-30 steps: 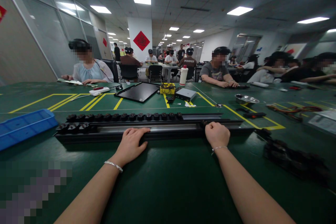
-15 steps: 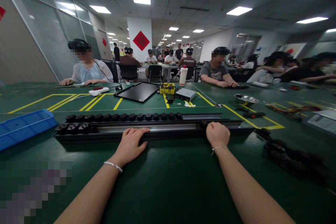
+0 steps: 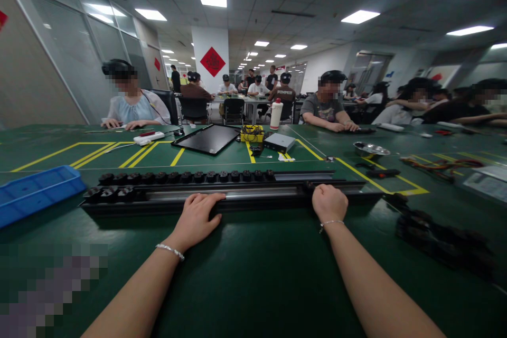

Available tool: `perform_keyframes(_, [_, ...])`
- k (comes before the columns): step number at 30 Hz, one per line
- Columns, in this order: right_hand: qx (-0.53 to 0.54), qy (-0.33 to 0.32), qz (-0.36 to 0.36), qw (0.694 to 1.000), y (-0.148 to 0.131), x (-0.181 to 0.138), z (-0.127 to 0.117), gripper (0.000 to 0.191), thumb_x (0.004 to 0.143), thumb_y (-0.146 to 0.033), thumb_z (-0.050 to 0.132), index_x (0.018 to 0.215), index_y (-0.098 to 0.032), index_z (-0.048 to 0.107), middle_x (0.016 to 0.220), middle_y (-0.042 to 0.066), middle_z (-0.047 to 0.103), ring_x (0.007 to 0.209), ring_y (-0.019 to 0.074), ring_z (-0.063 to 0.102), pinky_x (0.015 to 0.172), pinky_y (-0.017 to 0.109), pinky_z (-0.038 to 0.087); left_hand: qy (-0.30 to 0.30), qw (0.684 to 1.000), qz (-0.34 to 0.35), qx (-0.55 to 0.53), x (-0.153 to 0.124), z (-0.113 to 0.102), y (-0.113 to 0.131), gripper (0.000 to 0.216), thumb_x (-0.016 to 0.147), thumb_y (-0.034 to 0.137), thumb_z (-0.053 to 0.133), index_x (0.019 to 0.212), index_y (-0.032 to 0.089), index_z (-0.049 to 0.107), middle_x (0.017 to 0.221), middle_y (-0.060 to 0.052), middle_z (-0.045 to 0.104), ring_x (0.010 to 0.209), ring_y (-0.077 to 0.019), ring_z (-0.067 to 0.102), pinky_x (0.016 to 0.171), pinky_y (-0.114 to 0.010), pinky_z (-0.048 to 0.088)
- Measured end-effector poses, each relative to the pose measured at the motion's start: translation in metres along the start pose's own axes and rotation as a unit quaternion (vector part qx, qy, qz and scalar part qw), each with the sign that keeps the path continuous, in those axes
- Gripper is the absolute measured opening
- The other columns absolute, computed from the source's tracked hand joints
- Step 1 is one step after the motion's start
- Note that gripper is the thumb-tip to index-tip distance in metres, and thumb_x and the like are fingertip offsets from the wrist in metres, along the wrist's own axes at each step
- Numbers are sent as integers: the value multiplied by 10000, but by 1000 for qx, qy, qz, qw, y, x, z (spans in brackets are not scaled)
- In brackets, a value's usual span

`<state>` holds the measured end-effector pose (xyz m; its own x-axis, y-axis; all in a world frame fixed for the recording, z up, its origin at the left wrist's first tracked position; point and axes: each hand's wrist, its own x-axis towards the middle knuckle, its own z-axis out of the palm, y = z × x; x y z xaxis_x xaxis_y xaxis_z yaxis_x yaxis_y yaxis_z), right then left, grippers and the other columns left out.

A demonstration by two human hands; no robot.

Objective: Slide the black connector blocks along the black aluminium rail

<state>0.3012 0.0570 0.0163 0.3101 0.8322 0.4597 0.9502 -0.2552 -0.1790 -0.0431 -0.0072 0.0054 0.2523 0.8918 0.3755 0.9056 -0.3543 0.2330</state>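
Observation:
A long black rail [image 3: 261,204] with a shiny metal strip along its channel lies across the green table in front of me. Three black socket-like blocks [image 3: 125,193] sit in its left end. My left hand [image 3: 200,219] rests on the rail's near side, fingers stretched and thumb out. Toward the right end, my right hand [image 3: 330,203] is closed around a small black block [image 3: 308,186] at the channel; the fingers hide most of it. Just behind lies a second black rail [image 3: 304,175], with a row of several similar blocks over most of its length.
A blue tray [image 3: 39,193] stands at the left, and a pile of black blocks [image 3: 443,237] at the right. Farther back lie a flat black panel [image 3: 208,139], a grey box [image 3: 279,142], a metal bowl [image 3: 371,150] and coloured cables [image 3: 443,166]. Co-workers sit across the table.
My right hand has shifted very slightly to the right, still closed. My left hand and the rails look the same. The person at the left has moved their hands a little.

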Motion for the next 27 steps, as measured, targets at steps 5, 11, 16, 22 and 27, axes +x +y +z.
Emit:
perform_keyframes(5, [-8,0,7,1000,-1,-1,-1,356,818,-175,351,775,-157,704,806,76,651,735,164,527,676,286,286,4,1000,5,3,0,0,0,432,756,298,501,1186,315,464,1142,10,611,1043,-202,509,978,-433,268])
perform_keyframes(11, [8,5,10,1000,0,-1,0,359,809,-163,345,784,-154,703,794,79,651,734,165,525,678,288,288,2,1000,2,3,0,-1,1,421,763,296,498,1182,321,461,1144,19,607,1050,-194,505,981,-431,264])
perform_keyframes(16, [10,9,14,1000,0,-1,0,361,805,-167,342,771,-156,702,796,79,650,728,165,524,676,289,292,-3,1000,-2,2,0,-2,2,423,766,304,494,1188,316,461,1135,4,610,1052,-204,504,982,-437,262])
perform_keyframes(22, [7,10,13,1000,-1,-1,-2,369,803,-176,338,759,-153,704,786,86,652,711,168,521,669,294,293,-1,1000,-1,1,0,-1,1,428,764,300,496,1190,317,457,1139,5,608,1053,-205,501,975,-437,265])
perform_keyframes(27, [0,8,16,1000,-2,-1,-2,358,800,-179,349,758,-156,704,780,84,653,714,171,528,675,296,298,0,1000,-1,1,0,-1,1,428,760,298,498,1187,313,461,1142,2,607,1049,-208,501,973,-440,266])
